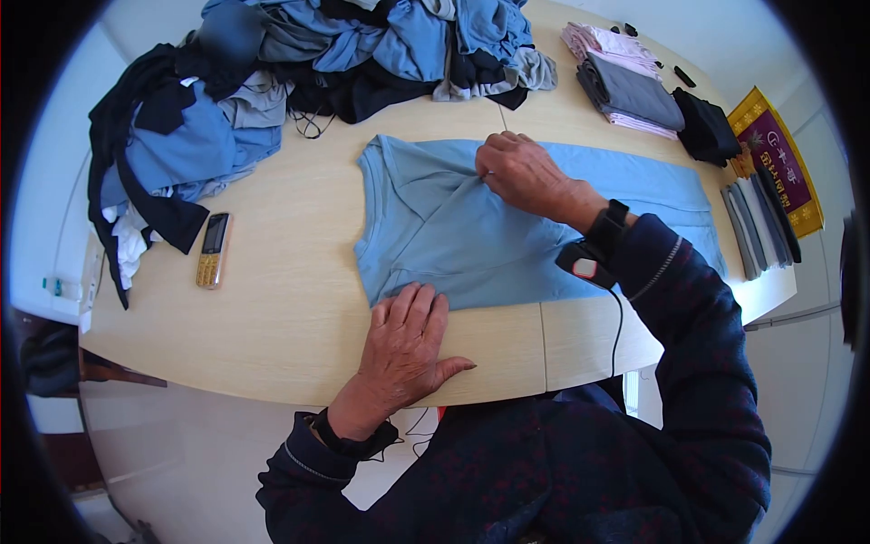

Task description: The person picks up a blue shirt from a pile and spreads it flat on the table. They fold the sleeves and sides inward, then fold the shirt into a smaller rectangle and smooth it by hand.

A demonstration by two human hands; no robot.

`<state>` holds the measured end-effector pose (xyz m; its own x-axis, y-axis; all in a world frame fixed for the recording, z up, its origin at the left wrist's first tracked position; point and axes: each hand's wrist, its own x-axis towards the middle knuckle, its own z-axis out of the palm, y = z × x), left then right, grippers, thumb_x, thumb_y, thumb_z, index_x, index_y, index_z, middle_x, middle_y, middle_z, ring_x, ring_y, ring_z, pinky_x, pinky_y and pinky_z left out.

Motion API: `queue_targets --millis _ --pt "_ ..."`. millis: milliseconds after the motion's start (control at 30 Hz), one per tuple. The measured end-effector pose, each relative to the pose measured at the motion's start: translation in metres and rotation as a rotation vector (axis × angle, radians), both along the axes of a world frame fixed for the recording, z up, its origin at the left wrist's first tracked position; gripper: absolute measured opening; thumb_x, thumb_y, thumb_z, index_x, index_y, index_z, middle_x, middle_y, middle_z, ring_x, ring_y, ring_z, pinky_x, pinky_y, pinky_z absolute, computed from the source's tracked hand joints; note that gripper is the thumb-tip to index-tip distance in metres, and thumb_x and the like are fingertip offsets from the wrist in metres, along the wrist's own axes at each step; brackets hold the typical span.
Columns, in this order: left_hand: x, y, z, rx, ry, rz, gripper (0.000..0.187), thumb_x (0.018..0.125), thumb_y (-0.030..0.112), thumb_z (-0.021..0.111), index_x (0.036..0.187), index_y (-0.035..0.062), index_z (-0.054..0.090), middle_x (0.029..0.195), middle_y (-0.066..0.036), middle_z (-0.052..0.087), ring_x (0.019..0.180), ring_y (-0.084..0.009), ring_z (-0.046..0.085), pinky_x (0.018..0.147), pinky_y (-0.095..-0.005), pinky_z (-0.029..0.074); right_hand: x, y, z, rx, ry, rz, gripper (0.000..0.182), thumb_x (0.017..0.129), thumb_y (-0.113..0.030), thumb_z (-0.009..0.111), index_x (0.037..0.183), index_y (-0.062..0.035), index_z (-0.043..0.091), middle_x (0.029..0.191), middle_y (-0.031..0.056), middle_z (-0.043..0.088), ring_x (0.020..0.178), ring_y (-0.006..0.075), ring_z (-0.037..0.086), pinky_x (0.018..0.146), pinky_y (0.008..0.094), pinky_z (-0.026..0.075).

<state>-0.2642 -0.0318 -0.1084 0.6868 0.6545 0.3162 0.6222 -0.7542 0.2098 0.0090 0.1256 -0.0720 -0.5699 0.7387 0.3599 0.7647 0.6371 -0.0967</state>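
A light blue shirt (444, 245) lies lengthwise across the table in front of me, its neckline end at the left and creases running toward my right hand. My right hand (530, 179) is closed at the shirt's upper middle, fingers bent and pinching the cloth; the fingertips are partly hidden. Flat at the near left corner of the shirt rests my left hand (403, 349), fingers stretched out over the hem and thumb pointing right onto the bare tabletop (489, 363).
A heap of blue, grey and black clothes (399, 45) fills the back left, with more clothes (181, 145) hanging near the left edge. A gold phone (213, 252) lies left. Folded pink and grey garments (630, 91), a black bundle (705, 127) and folded cloths (757, 222) line the right.
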Motion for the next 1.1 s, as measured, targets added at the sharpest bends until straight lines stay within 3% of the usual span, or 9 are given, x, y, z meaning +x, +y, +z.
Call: queue_targets --millis 200,500,700,800,900,1000,1033,1100 --pt "0.000 0.000 0.000 0.013 -0.009 0.002 0.084 0.077 0.063 0.065 0.126 -0.0042 0.053 0.129 -0.020 0.049 0.122 -0.0351 0.045 0.097 -0.0475 0.036 0.001 -0.020 0.025 0.146 0.148 -0.028 0.015 0.075 -0.003 0.063 0.087 -0.0049 0.055 0.085 0.0119 0.056 0.087 0.0339 0.056 0.079 0.0438 0.045" --pt "0.003 -0.001 0.002 0.027 0.003 0.025 0.081 0.075 0.059 0.068 0.123 -0.0044 0.055 0.127 -0.018 0.051 0.121 -0.0340 0.045 0.097 -0.0474 0.036 -0.014 0.009 -0.026 0.014 -0.017 -0.236 0.012 0.081 -0.004 0.060 0.092 -0.0034 0.057 0.094 0.0161 0.060 0.094 0.0353 0.059 0.082 0.0455 0.047" --pt "0.002 -0.002 0.000 0.015 0.012 0.009 0.083 0.077 0.061 0.065 0.127 -0.0035 0.052 0.129 -0.019 0.049 0.122 -0.0369 0.045 0.099 -0.0489 0.035 0.024 -0.027 0.014 0.071 0.495 -0.037 0.018 0.087 -0.008 0.058 0.104 -0.0066 0.061 0.097 0.0157 0.062 0.094 0.0388 0.059 0.084 0.0458 0.048" --pt "0.004 -0.002 0.005 0.019 0.013 0.003 0.081 0.073 0.055 0.072 0.125 -0.0045 0.053 0.128 -0.019 0.050 0.122 -0.0353 0.045 0.097 -0.0488 0.036 0.036 -0.075 0.007 -0.022 0.427 -0.020 0.021 0.084 -0.009 0.061 0.106 -0.0070 0.061 0.098 0.0137 0.062 0.095 0.0362 0.059 0.085 0.0457 0.047" --pt "0.003 -0.002 0.003 0.015 0.033 0.003 0.083 0.077 0.061 0.065 0.127 -0.0040 0.052 0.129 -0.020 0.049 0.123 -0.0376 0.044 0.099 -0.0501 0.034 0.044 -0.104 -0.024 -0.085 -0.003 -0.062 0.028 0.081 -0.009 0.063 0.108 -0.0078 0.062 0.100 0.0124 0.062 0.098 0.0333 0.059 0.088 0.0458 0.046" --pt "0.004 -0.004 0.005 0.025 0.064 0.010 0.083 0.076 0.058 0.068 0.128 -0.0045 0.051 0.130 -0.020 0.049 0.122 -0.0385 0.043 0.101 -0.0511 0.033 0.046 -0.119 -0.021 0.024 0.200 -0.084 0.037 0.076 -0.005 0.067 0.112 -0.0066 0.060 0.109 0.0118 0.060 0.105 0.0323 0.058 0.093 0.0447 0.045" --pt "0.005 -0.005 0.004 0.014 0.044 0.014 0.083 0.068 0.049 0.078 0.127 -0.0034 0.051 0.129 -0.019 0.049 0.122 -0.0379 0.043 0.102 -0.0514 0.033 0.043 -0.129 -0.012 0.026 0.245 -0.048 0.039 0.075 -0.004 0.068 0.113 -0.0062 0.059 0.112 0.0129 0.058 0.107 0.0327 0.057 0.094 0.0446 0.046" --pt "0.006 -0.006 0.004 0.016 0.049 0.014 0.082 0.068 0.047 0.079 0.127 -0.0032 0.051 0.129 -0.020 0.049 0.122 -0.0384 0.043 0.102 -0.0511 0.033 0.043 -0.150 -0.014 -0.005 0.275 0.033 0.040 0.075 -0.004 0.069 0.113 -0.0058 0.059 0.112 0.0131 0.058 0.107 0.0328 0.057 0.094 0.0450 0.045"
